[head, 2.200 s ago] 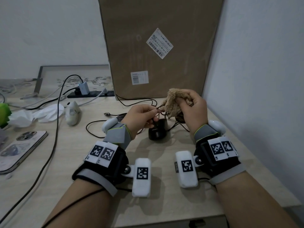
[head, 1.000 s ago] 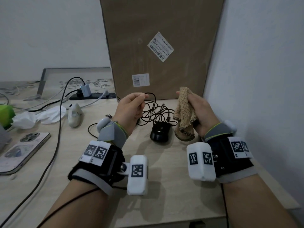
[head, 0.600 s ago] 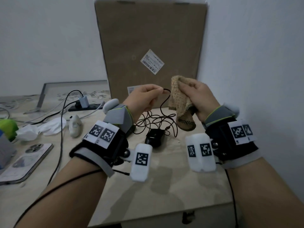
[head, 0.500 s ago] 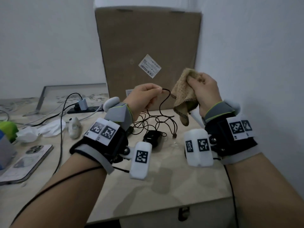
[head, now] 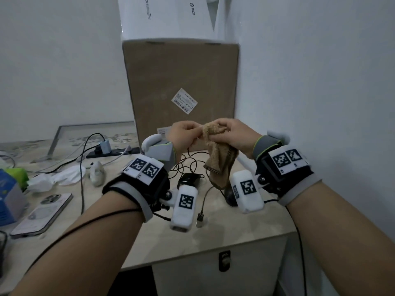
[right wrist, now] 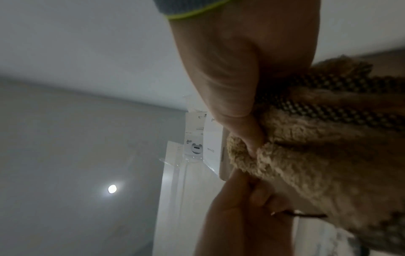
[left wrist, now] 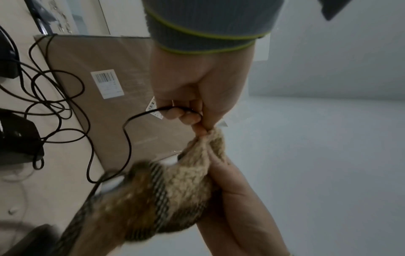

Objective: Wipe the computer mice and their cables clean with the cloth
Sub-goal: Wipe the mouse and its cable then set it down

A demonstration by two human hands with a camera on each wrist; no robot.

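Observation:
Both hands are raised above the desk, fingertips meeting. My left hand (head: pixel 188 133) (left wrist: pixel 197 119) pinches the thin black mouse cable (left wrist: pixel 129 138), which loops down to the black mouse (head: pixel 189 179) on the desk. My right hand (head: pixel 232 133) (right wrist: pixel 252 138) grips the tan fluffy cloth (head: pixel 220 159) (left wrist: pixel 175 190) (right wrist: pixel 306 155), bunched around the cable right beside the left fingertips; the rest of the cloth hangs below. The cable's USB plug (head: pixel 199 221) lies near the desk's front edge. A white mouse (head: pixel 97 174) lies further left.
A tall cardboard box (head: pixel 181 82) stands against the wall behind the hands, white boxes on top. A power strip (head: pixel 111 152) with cables, crumpled tissue (head: pixel 55 178), a phone (head: pixel 40 212) and a blue box (head: pixel 6 195) occupy the left of the desk (head: pixel 213 238).
The hands, apart half a second ago, have come together. The cloth now wraps the cable at my left fingertips. The USB plug has dropped onto the desk front.

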